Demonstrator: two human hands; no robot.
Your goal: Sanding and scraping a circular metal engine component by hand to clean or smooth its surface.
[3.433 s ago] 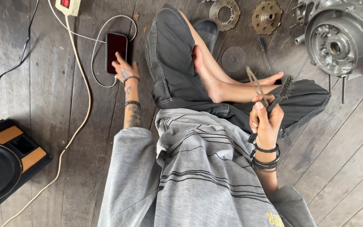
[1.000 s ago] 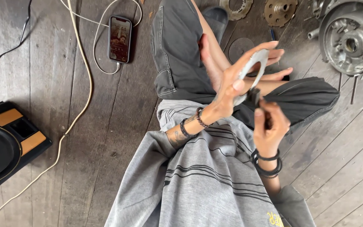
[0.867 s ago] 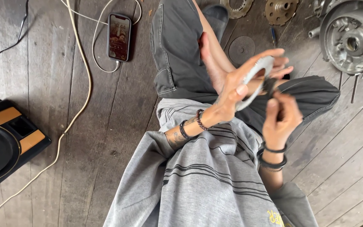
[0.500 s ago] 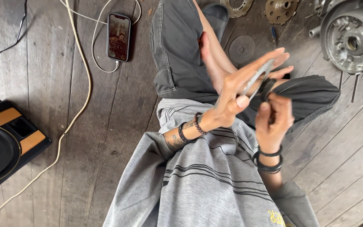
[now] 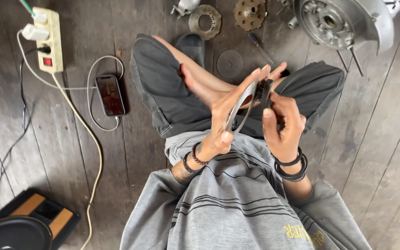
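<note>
I sit cross-legged on a wooden plank floor. My left hand (image 5: 230, 111) holds a thin, round metal plate (image 5: 242, 107) edge-on above my lap, fingers spread along its rim. My right hand (image 5: 281, 122) grips a small dark tool or part (image 5: 261, 90) pressed against the plate's upper edge. Both wrists wear dark bracelets. What the dark piece is exactly, I cannot tell.
A phone (image 5: 110, 95) on a white cable lies at the left, beside a power strip (image 5: 48, 39). A toothed ring (image 5: 205, 21), a rusty disc (image 5: 249, 13), a flat round plate (image 5: 230, 63) and an engine casing (image 5: 339, 21) lie ahead. A speaker (image 5: 19, 227) sits bottom left.
My left hand left the floor by the phone and took hold of the round plate. The plate has turned from face-on to edge-on, and the view has shifted down and right.
</note>
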